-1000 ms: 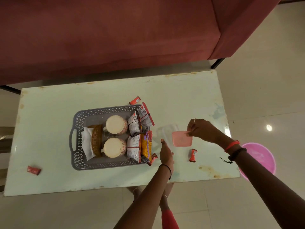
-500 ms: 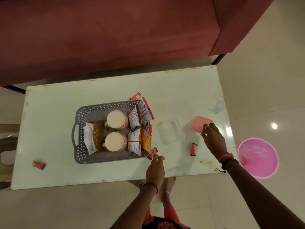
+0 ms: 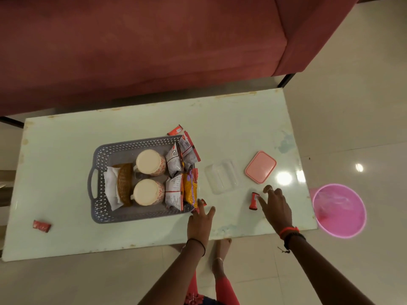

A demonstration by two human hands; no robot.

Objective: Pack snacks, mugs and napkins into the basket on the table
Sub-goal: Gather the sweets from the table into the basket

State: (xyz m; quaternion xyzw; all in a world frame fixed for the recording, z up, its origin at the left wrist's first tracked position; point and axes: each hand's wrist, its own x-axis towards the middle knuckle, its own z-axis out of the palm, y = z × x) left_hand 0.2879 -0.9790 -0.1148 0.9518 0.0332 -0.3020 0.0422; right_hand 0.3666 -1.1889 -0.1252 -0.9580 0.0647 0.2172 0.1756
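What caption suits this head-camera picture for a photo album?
Left hand and right hand reach for red sachets beside a grey basket holding two mugs, napkins, snack packets.

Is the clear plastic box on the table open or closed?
Open. The clear box has no cover on it; the pink lid lies apart on the table, to its right.

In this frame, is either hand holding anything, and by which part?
Nothing is held: left hand open at the basket-corner sachet, right hand open beside the lone red sachet.
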